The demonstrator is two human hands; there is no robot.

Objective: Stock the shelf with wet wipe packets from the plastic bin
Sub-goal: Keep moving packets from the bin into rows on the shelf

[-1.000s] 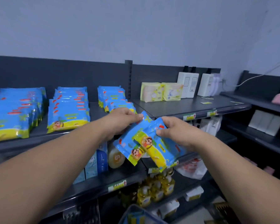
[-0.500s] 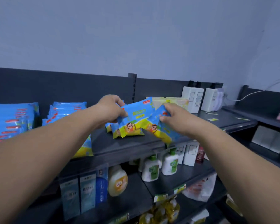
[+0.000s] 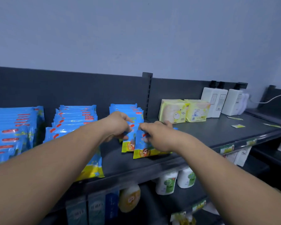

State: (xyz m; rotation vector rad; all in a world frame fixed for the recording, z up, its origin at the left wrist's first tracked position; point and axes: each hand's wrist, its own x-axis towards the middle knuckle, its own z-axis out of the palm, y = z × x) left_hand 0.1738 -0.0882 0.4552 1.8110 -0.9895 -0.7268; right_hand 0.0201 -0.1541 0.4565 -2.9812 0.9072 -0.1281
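Blue-and-yellow glossy wet wipe packets (image 3: 75,117) fill rows at my left. My left hand (image 3: 118,125) pinches one such packet (image 3: 128,144) upright; my right hand (image 3: 156,137) grips a second packet (image 3: 141,151) just beside it, at the front of the dark grey metal shelf (image 3: 209,135). Released leaning, the slick film could slide them off the edge.

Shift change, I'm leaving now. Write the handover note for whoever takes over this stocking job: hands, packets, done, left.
Left hand grips one blue wet wipe packet by its upper part.
Right hand pinches a second packet, just right of and in front of the first.
Both packets stand at the front of the right-hand blue row on the top shelf.
Done: that row, the middle row and the left row hold packets.
Left: release both packets, then fetch more; the plastic bin is out of view.
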